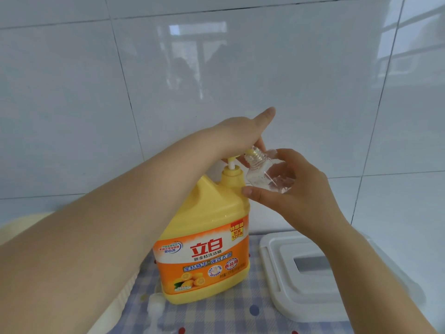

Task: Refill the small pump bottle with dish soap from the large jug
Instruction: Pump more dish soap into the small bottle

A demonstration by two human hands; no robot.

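Observation:
A large yellow jug with an orange label stands upright on a checked cloth. My left hand lies palm-down on the jug's yellow pump head, hiding most of it, with fingers stretched out. My right hand holds a small clear bottle, uncapped and tilted, with its threaded neck touching the pump's spout. Clear liquid with bubbles lies in the bottle's lower part. A small clear pump cap lies on the cloth in front of the jug.
A white lidded plastic box sits to the right of the jug under my right forearm. A white tiled wall rises close behind. A pale cream object lies at the left edge.

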